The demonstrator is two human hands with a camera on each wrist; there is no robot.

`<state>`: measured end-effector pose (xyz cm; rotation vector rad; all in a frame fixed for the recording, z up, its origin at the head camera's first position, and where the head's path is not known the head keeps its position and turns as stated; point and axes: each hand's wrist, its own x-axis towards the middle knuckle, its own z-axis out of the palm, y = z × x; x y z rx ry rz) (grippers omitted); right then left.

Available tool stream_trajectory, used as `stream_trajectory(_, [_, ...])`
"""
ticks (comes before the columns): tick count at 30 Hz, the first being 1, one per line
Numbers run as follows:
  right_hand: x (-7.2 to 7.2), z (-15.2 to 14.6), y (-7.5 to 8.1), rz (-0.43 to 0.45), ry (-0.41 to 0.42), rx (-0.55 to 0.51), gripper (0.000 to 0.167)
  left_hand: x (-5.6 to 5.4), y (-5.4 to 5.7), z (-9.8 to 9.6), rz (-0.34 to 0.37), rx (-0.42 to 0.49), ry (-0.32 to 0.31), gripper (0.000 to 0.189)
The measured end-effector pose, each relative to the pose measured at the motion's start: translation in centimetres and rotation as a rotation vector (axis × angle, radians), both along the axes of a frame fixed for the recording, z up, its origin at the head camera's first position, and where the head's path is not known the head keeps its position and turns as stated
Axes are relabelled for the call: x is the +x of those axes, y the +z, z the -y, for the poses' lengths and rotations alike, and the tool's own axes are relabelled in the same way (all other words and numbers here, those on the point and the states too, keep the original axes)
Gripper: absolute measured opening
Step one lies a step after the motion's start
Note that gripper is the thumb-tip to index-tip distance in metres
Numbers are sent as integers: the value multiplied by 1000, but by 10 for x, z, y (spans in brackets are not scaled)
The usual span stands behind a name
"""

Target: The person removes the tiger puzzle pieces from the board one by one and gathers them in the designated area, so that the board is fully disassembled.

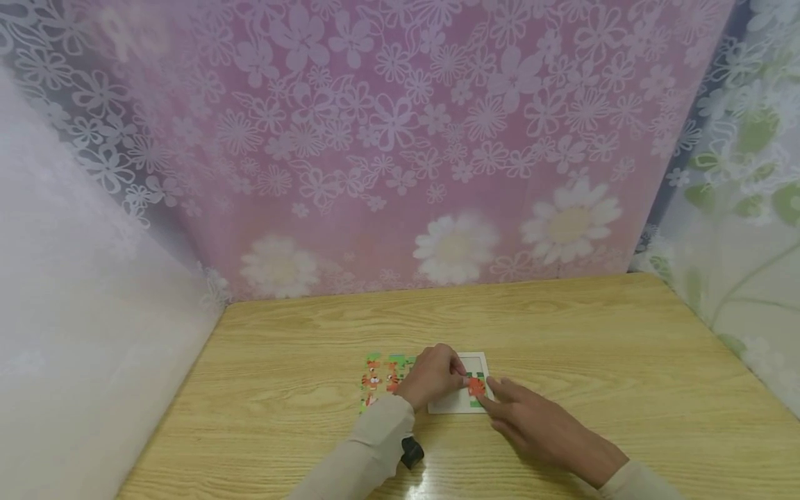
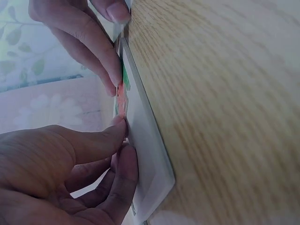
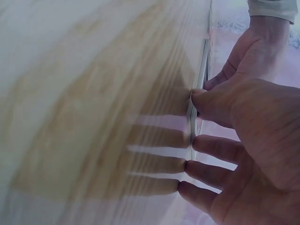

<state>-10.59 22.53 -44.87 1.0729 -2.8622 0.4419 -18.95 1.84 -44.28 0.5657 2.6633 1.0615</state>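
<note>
An orange and green puzzle piece [image 1: 476,387] lies in the right part of a white puzzle tray [image 1: 456,409]. My left hand [image 1: 435,375] reaches over the tray, its thumb and curled fingers pinching at the left edge of that piece. In the left wrist view the thumb [image 2: 121,124] meets the orange surface, and the fingertips sit close below it. From the right, my right hand [image 1: 537,422] holds its fingers fairly straight, one fingertip on the piece and the others by the tray's right side. The right thumb [image 3: 206,101] touches the tray's rim.
Left of the tray lie several loose puzzle pieces [image 1: 373,380] with orange animal faces, partly hidden by the left hand and sleeve. A wooden table [image 1: 281,347] carries everything. Flowered cloth [image 1: 400,139] hangs behind it and along both sides.
</note>
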Motion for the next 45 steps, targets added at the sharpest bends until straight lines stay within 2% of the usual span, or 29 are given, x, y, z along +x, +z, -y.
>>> stream_trajectory(5, [0,2,-1,-29,-8,19,39,0,-3,-1,-13,24,15,9])
stream_trajectory(14, [0,3,-7,-22,-27,-8,37,2,-3,-1,-34,29,12,11])
stream_trajectory(21, [0,3,-9,-52,-21,-13,34,1,-4,1,-13,39,14,11])
stream_trajectory(35, [3,4,-6,-45,-30,-19,34,5,-1,2,2,69,18,10])
stream_trajectory(45, [4,3,-7,-46,-30,-17,35,3,-3,5,29,112,-6,6])
